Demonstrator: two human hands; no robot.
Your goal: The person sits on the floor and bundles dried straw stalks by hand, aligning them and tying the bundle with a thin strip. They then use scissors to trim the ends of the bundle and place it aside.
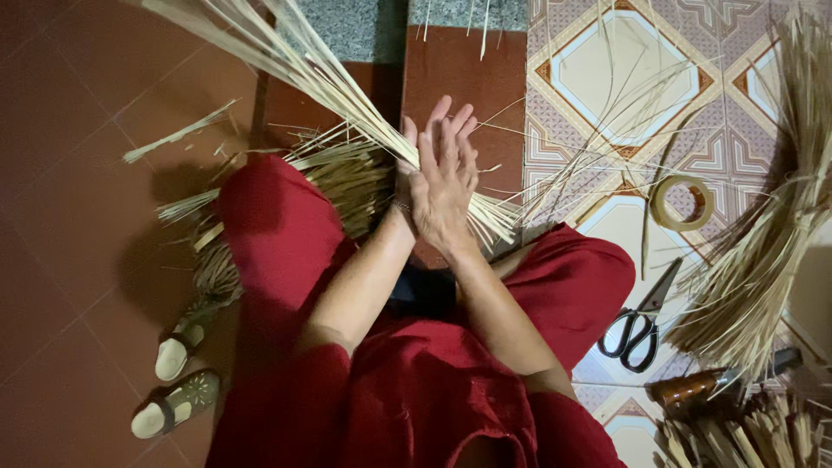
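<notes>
Your two hands meet palm to palm at the middle of the scene, above your knees. The right hand (446,186) lies on top, fingers straight and pointing to the far side. The left hand (406,169) sits mostly hidden beneath it. A bundle of pale straw strips (295,61) is pressed flat between the palms. The bundle runs from the far left, passes between your hands, and fans out just to their right. The grip of each hand is a flat press, fingers extended, not curled around the strips.

More loose straw (338,173) lies on the floor on the left side of your hands, across your red-clothed knee (277,225). A roll of tape (683,203) rests on the patterned tiles (624,78) to the right. Black-handled scissors (637,325) lie nearer on the right, just beside a large sheaf of straw (763,269). A pair of sandals (178,381) sits near left on the red floor (78,173).
</notes>
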